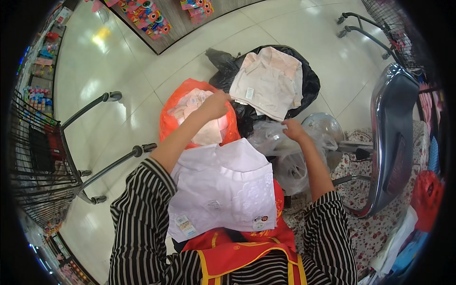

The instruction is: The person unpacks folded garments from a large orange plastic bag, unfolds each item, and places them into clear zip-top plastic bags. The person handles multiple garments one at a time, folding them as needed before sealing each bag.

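Note:
My left hand (213,104) pinches the near left corner of a cream-and-pink garment (265,83). At its near right corner the fingers of my right hand (295,130) are closed on the edge. This garment bears a paper label and lies over an open black plastic bag (311,85) on the floor. Beneath my left forearm stands an orange plastic bag (171,117) filled with folded pale garments (208,130). A white garment (228,192) with an embroidered pattern, a tag and stickers is spread across my lap, over a red apron (245,258) with yellow trim.
Clear plastic bags (292,171) lie by my right forearm, near a round metal stool base (322,126). A chair with a chrome frame (374,178) stands at the right on flowered cloth (359,238). Wire shopping carts (46,174) are at the left and upper right. A display unit (178,30) stands ahead.

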Tool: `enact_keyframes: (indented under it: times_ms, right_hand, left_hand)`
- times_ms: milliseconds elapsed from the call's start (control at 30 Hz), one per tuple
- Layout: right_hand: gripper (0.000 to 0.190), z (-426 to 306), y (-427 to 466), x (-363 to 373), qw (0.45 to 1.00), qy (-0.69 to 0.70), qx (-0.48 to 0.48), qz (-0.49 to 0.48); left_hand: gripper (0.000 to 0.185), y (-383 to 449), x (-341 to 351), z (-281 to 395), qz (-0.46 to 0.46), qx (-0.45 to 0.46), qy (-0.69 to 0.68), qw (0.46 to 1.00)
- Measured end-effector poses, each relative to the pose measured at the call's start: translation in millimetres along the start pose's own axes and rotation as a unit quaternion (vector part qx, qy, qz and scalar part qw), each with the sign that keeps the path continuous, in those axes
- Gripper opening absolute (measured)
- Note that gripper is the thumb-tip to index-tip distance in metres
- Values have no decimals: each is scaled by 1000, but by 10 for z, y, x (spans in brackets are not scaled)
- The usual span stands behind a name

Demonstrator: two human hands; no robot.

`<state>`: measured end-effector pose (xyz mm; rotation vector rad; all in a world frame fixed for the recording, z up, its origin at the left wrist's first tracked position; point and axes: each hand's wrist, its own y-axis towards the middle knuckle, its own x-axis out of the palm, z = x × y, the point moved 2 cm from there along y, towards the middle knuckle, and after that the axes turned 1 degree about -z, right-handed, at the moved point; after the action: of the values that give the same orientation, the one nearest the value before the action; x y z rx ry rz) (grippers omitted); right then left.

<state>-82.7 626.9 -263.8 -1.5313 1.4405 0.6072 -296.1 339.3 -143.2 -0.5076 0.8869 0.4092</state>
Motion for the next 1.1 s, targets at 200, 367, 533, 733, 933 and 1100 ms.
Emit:
enact_keyframes:
  times_ms: [200, 367, 533, 733, 933, 1100]
  right_hand:
    - [26, -212, 42, -69, 1000, -18, 19, -14]
    - [22, -820, 200, -346, 999, 22, -12, 43]
    - [23, -1264, 361, -77, 990, 99, -96, 23]
    - [30, -1693, 698, 360, 974, 173, -130, -66]
    - [53, -1863, 1141, 904, 961, 239, -95, -102]
    - [62, -1950, 1252, 1430, 899, 415, 25, -141]
  left_hand:
    - [36, -868, -310, 1159, -89, 25, 68, 993]
    - [28, -1275, -57, 1447, -67, 52, 48, 995]
    - [18, -1333, 0, 1532, 10, 99, 19, 995]
    - [15, -1349, 43, 1567, 62, 107, 35, 992]
    - [16, -1396, 59, 1549, 82, 110, 27, 990]
    - [17, -1407, 43, 1566, 69, 100, 16, 992]
